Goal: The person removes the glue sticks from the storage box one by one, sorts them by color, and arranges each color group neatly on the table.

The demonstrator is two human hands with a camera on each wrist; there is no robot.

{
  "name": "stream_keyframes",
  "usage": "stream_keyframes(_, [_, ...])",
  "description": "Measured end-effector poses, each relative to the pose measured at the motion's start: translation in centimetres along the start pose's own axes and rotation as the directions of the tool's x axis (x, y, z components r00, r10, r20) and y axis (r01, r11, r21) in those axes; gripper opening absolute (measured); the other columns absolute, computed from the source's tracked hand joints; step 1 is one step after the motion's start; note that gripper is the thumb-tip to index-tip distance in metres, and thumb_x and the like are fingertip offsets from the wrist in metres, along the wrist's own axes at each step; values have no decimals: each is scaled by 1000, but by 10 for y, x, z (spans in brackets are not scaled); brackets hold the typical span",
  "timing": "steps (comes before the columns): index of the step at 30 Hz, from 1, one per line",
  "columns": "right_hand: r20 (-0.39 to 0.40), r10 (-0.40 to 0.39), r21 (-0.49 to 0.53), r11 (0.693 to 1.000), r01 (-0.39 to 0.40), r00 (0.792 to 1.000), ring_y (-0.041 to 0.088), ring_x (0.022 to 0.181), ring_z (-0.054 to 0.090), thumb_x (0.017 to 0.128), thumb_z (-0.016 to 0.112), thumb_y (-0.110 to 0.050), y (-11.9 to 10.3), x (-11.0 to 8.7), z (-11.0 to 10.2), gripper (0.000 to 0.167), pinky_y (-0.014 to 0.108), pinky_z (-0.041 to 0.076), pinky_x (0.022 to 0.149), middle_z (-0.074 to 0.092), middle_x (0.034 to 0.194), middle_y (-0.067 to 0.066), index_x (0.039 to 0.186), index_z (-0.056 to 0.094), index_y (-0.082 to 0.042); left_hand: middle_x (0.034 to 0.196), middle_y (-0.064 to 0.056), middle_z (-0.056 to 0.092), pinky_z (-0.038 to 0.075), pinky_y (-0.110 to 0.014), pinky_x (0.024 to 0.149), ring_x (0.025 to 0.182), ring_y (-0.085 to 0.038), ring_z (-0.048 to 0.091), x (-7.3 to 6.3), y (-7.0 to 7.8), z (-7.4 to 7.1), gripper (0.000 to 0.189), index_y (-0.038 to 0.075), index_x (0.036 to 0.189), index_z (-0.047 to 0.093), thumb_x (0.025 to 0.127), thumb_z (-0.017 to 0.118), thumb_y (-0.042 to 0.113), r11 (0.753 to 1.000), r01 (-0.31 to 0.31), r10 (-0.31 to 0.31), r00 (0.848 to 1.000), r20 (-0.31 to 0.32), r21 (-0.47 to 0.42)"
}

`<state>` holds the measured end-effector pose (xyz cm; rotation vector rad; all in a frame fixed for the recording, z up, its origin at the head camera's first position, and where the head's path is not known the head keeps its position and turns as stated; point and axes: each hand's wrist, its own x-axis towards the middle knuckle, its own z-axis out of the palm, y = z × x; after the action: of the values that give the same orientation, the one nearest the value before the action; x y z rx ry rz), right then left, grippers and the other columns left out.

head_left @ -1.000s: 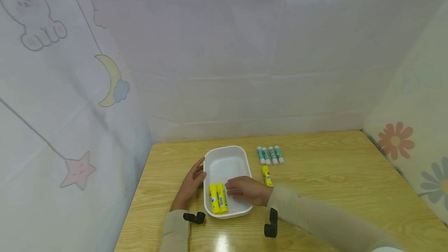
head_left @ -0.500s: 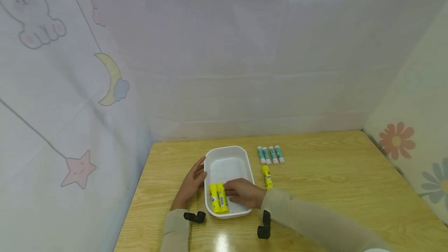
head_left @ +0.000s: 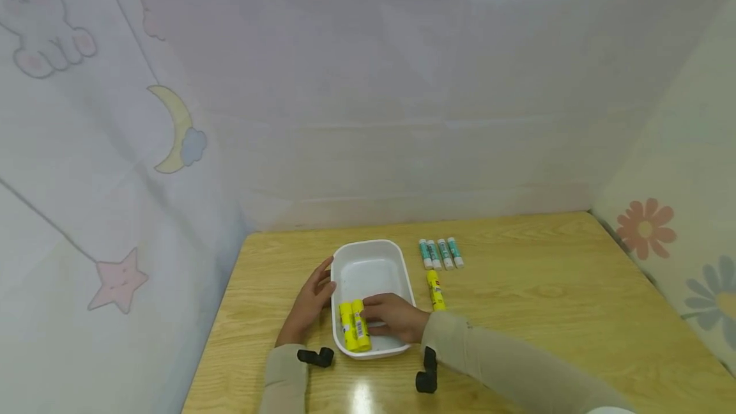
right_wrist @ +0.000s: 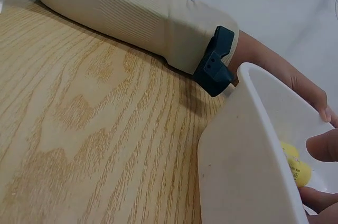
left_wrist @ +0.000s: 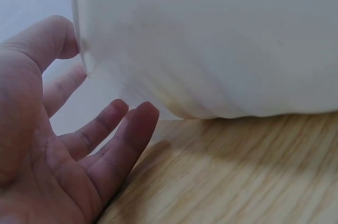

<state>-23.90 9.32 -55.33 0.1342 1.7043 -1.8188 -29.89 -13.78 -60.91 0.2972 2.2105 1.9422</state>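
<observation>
Two yellow glue sticks, one on the left (head_left: 347,331) and one on the right (head_left: 362,336), lie side by side at the near left of a white tray (head_left: 369,246). My right hand (head_left: 397,317) reaches into the tray, its fingertips over the upper part of the right stick. In the right wrist view, the thumb (right_wrist: 324,146) and fingers stand apart beside the yellow ends. My left hand (head_left: 310,306) rests at the tray's left side. In the left wrist view, its thumb (left_wrist: 59,39) meets the rim, with the other fingers spread near the outer wall.
Several small green-and-white glue sticks (head_left: 441,254) lie in a row on the wooden table (head_left: 529,280), right of the tray. Another yellow glue stick (head_left: 436,289) lies below them, partly hidden by the right sleeve. A printed cloth (head_left: 402,114) stands behind the table.
My right hand has moved left inside the tray, and its fingertips now overlap the right yellow glue stick. My left hand stays at the tray's side. The head view has shifted slightly.
</observation>
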Motion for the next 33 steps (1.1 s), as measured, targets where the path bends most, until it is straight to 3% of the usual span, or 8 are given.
stream_keyframes(12, [-130,25,-149,988,-45,991,23,93,60,85,74,-10,8,4,8,39,36,56,78,60,107,10,119,56,-2,146,-17,42,50,-47,93,128,-41,46,-6,1,1,55,32,152,34,102,54,19,1000,0,0,1000,17,0])
stream_keyframes(21, [-142,5,-201,979,-34,990,22,89,60,84,76,-12,-2,7,12,39,36,56,77,60,102,10,115,56,-3,146,-11,44,47,-47,97,129,-36,47,-2,11,-3,55,38,149,36,101,56,24,1000,28,-28,1000,6,-15])
stream_keyframes(26, [-145,8,-211,977,-39,989,22,88,60,82,78,-13,1,8,13,39,35,56,76,60,100,9,114,56,-4,148,-16,41,46,-48,98,130,-39,45,-6,21,-5,58,30,152,34,100,57,20,997,64,-63,997,34,-34])
stream_keyframes(33, [-151,6,-211,977,-38,988,23,88,60,84,76,-12,2,7,11,36,36,56,76,59,100,10,113,57,-4,148,-13,41,45,-49,100,132,-37,44,-2,9,-3,57,35,151,33,100,57,22,997,73,-72,997,22,-16])
